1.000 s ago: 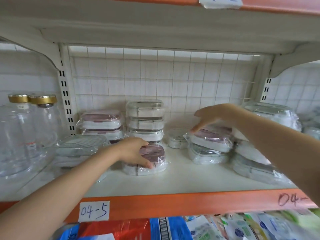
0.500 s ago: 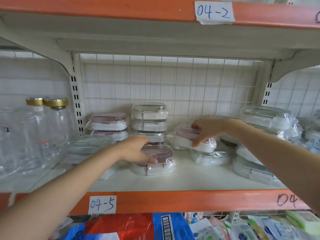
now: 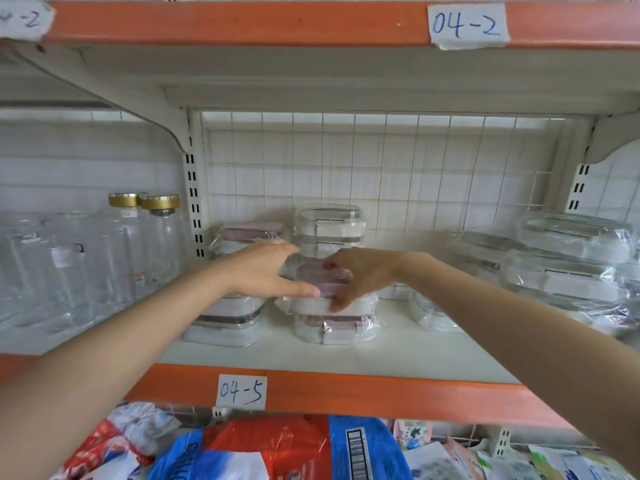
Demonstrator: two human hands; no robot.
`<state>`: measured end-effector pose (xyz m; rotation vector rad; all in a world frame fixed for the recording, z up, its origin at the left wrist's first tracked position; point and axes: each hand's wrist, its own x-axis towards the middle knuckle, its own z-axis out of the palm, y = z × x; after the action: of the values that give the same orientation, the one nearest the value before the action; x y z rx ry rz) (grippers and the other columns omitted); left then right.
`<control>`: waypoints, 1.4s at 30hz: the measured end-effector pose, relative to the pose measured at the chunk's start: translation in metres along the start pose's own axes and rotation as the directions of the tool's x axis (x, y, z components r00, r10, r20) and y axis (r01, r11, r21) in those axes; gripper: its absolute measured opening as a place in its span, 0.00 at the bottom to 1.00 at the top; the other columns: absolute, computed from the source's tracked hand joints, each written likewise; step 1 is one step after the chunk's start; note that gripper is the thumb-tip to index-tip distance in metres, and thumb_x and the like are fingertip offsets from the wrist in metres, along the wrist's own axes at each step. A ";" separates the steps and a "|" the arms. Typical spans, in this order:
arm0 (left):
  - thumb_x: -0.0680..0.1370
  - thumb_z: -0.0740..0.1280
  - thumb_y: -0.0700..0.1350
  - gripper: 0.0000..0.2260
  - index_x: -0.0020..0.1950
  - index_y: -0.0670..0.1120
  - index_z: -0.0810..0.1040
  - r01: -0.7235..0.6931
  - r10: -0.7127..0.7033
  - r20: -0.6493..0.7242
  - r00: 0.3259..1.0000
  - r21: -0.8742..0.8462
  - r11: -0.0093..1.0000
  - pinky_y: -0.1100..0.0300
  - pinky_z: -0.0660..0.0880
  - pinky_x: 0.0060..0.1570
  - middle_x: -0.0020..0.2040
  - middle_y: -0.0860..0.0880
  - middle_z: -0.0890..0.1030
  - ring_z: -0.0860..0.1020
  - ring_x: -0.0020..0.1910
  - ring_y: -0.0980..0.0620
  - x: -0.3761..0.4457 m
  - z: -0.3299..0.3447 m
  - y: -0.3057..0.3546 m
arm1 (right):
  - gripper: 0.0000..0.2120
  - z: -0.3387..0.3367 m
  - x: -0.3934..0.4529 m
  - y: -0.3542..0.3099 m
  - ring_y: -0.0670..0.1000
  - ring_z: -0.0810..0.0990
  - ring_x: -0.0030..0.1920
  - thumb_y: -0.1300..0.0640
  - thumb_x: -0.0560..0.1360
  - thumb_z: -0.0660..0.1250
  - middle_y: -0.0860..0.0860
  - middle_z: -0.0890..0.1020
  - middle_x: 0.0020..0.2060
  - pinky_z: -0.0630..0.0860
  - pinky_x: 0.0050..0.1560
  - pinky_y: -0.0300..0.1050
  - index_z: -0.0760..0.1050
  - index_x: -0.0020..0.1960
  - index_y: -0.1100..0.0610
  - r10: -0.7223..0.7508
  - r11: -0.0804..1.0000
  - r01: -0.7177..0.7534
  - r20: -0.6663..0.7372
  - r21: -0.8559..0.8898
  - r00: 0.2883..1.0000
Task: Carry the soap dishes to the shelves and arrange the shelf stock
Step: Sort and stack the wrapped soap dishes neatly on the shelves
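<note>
- Both hands are on one pink-lidded soap dish, plastic-wrapped, sitting on top of another pink-lidded dish near the middle of the shelf.
- Right hand has its fingers curled over the top dish's right side, thumb down the front, so it's gripping it.
- Left hand is flat, fingers straight, just touching the dish's left edge.
- Behind them there's a taller stack of clear-lidded dishes; can't tell if anything's inside.
- More wrapped dishes piled far right, glass bottles with gold caps on the left.
</note>
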<state>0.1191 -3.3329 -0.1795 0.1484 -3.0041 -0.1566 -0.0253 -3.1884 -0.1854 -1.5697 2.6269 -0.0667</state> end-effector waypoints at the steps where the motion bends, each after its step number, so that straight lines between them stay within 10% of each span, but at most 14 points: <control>1: 0.68 0.63 0.70 0.45 0.77 0.46 0.58 -0.009 0.009 -0.005 1.000 -0.005 1.000 0.57 0.57 0.71 0.77 0.49 0.59 0.57 0.76 0.51 0.000 0.000 0.002 | 0.26 0.001 0.002 0.000 0.50 0.74 0.54 0.42 0.66 0.75 0.46 0.74 0.52 0.71 0.53 0.43 0.70 0.58 0.52 -0.006 1.000 0.005 0.006 0.020 1.000; 7: 0.74 0.66 0.62 0.36 0.76 0.46 0.60 -0.098 0.099 -0.047 0.994 0.019 0.995 0.64 0.59 0.65 0.74 0.50 0.63 0.61 0.73 0.52 0.010 0.005 0.012 | 0.35 -0.018 -0.024 0.030 0.48 0.64 0.71 0.40 0.71 0.70 0.44 0.66 0.71 0.59 0.73 0.48 0.62 0.74 0.47 0.152 0.985 -0.155 0.047 0.070 0.987; 18: 0.75 0.68 0.58 0.26 0.68 0.47 0.72 -0.279 0.281 -0.092 0.955 0.029 0.960 0.68 0.63 0.58 0.62 0.52 0.74 0.70 0.63 0.54 0.051 0.025 0.043 | 0.34 0.008 -0.010 0.123 0.56 0.69 0.68 0.49 0.73 0.70 0.53 0.66 0.71 0.67 0.67 0.49 0.60 0.74 0.57 0.427 0.904 -0.427 -0.036 0.012 0.904; 26: 0.75 0.66 0.61 0.29 0.72 0.48 0.69 -0.306 0.308 -0.046 0.950 0.052 0.951 0.60 0.65 0.66 0.66 0.53 0.71 0.67 0.66 0.55 0.079 0.036 0.054 | 0.44 0.025 0.022 0.156 0.57 0.66 0.70 0.43 0.69 0.73 0.55 0.63 0.73 0.66 0.67 0.49 0.56 0.76 0.58 0.450 0.893 -0.450 0.011 0.004 0.893; 42: 0.76 0.66 0.59 0.25 0.68 0.46 0.73 -0.301 0.307 -0.059 0.950 0.095 0.949 0.68 0.60 0.53 0.63 0.53 0.73 0.68 0.65 0.55 0.085 0.045 0.058 | 0.49 0.023 0.029 0.157 0.62 0.55 0.74 0.35 0.65 0.72 0.53 0.53 0.75 0.57 0.72 0.58 0.50 0.77 0.46 0.451 0.892 -0.443 0.083 -0.095 0.889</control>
<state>0.0243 -3.2796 -0.2066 -0.2948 -2.9144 0.0078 -0.1751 -3.1395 -0.2224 -0.9117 2.8569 0.1383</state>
